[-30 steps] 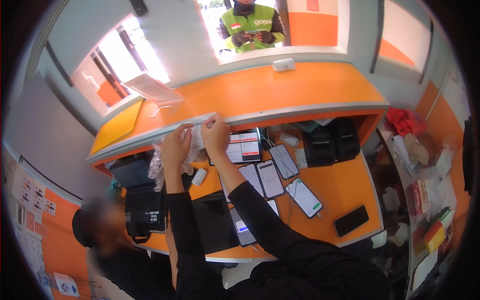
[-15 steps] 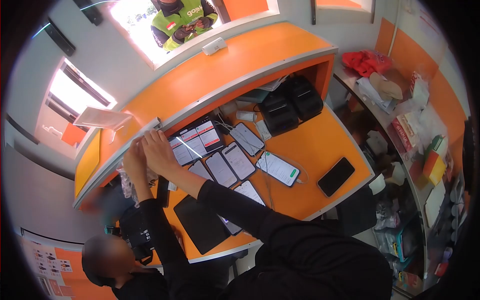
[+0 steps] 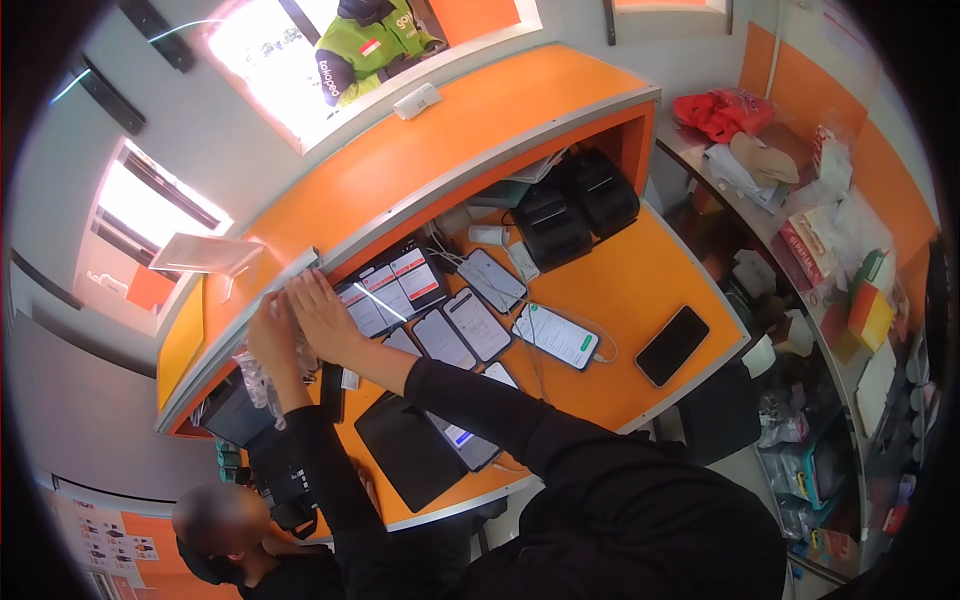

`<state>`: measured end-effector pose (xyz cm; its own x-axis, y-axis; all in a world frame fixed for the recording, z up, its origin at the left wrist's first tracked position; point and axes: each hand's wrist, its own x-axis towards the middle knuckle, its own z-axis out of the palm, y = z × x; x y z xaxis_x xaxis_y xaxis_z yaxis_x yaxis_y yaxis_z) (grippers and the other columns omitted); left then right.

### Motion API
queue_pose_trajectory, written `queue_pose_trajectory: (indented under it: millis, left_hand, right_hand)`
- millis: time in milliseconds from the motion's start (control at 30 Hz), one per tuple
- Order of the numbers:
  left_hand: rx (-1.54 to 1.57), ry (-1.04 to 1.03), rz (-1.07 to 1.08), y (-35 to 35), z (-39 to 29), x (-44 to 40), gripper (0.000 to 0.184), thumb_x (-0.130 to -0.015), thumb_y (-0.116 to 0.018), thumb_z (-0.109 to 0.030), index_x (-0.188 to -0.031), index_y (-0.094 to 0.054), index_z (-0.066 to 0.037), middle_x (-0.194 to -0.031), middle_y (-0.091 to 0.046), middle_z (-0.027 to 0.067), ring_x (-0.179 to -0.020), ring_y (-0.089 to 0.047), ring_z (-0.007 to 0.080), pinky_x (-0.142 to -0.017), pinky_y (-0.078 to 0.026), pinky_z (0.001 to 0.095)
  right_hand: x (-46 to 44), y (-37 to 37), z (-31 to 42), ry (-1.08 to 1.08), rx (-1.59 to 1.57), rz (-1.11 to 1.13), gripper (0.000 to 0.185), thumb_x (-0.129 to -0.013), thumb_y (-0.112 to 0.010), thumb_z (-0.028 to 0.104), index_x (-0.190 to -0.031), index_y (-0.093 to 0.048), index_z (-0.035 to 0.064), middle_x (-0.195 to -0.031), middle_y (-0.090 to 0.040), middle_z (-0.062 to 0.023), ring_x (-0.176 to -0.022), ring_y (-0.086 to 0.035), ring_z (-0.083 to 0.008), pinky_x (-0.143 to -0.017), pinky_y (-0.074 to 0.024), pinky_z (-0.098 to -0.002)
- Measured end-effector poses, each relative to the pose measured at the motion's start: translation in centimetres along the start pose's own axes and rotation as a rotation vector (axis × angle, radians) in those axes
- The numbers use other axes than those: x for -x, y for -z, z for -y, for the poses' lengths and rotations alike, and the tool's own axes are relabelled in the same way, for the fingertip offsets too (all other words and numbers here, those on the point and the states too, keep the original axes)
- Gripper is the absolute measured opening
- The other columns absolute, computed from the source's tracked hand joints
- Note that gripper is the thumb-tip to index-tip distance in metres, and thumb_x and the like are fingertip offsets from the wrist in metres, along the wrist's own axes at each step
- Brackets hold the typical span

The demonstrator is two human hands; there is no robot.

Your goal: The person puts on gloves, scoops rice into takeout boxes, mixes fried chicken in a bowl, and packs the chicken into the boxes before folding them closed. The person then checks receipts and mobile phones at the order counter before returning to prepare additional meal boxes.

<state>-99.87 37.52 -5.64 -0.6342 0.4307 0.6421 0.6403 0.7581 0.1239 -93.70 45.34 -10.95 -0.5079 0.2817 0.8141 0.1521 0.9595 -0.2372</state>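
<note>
My left hand (image 3: 274, 335) and my right hand (image 3: 322, 318) are close together at the inner edge of the orange counter (image 3: 480, 120). Their fingers are bent and pressed together; what they hold, if anything, is too small to make out. Crumpled clear plastic (image 3: 258, 385) hangs beside my left hand. Right of my hands, a tablet (image 3: 390, 290) with a lit screen lies on the lower desk. Several phones lie near it, among them a lit one (image 3: 557, 336) with a cable. A black flat pad (image 3: 415, 450) is under my forearms.
A seated co-worker (image 3: 225, 530) is at the lower left by a black laptop (image 3: 240, 410). Beyond the window stands a person in a green jacket (image 3: 370, 50). Two black printers (image 3: 552, 222) sit under the counter. A dark phone (image 3: 672, 346) lies at the desk's right.
The view has swung to the right and tilted. My hands have come closer together at the counter edge; the pale strip between them earlier no longer shows. The person outside now leans lower.
</note>
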Motion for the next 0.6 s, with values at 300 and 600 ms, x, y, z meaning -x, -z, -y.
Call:
queue_pose_trajectory:
  millis: [300, 600]
  left_hand:
    - [0.18, 0.117, -0.654, 10.5, -4.4, 1.7, 0.029, -0.098, -0.053, -0.033, -0.109, -0.067, -0.01, -0.073, -0.066, 0.0078, -0.053, -0.057, 0.0116, -0.048, -0.042, 0.0284]
    - [1.361, -0.901, 0.062, 13.3, -28.9, 17.7, 0.05, -0.088, -0.069, -0.027, -0.124, -0.049, 0.001, -0.128, -0.053, 0.0197, -0.115, -0.054, 0.0317, -0.094, -0.047, 0.0411]
  right_hand:
    - [10.4, 14.6, -7.5, -0.228, -0.733, 0.248, 0.045, -0.087, -0.058, 0.015, -0.126, -0.044, -0.0023, -0.118, -0.046, -0.0199, -0.114, -0.046, -0.0362, -0.096, -0.0386, -0.0432]
    - [31.7, 38.3, -14.8, -0.921, -1.176, -0.078, 0.039, -0.096, -0.056, 0.032, -0.124, -0.053, 0.0054, -0.108, -0.058, -0.0048, -0.097, -0.055, -0.012, -0.081, -0.0456, -0.0286]
